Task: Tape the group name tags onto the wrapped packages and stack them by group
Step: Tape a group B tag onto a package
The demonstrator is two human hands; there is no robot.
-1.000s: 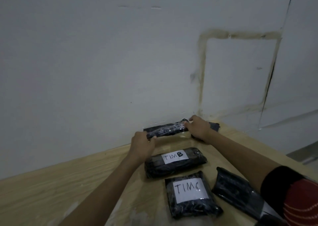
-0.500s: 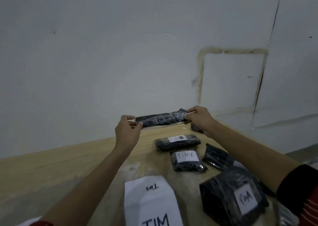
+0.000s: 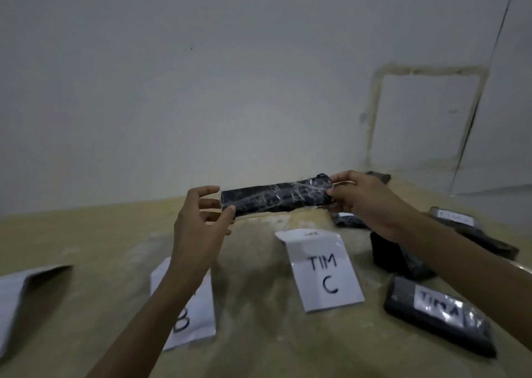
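Both hands, left (image 3: 198, 222) and right (image 3: 365, 202), held a black wrapped package (image 3: 276, 197) above a wooden table (image 3: 100, 239) strewn with paper sheets.

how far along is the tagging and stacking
Done: the TIM A package and a far package carry tags. In hand: the left hand and right hand hold a third package, no tag showing, above the table. Left: tagging it, then stacking; no package lies on the TIM C sheet or the B sheet yet.
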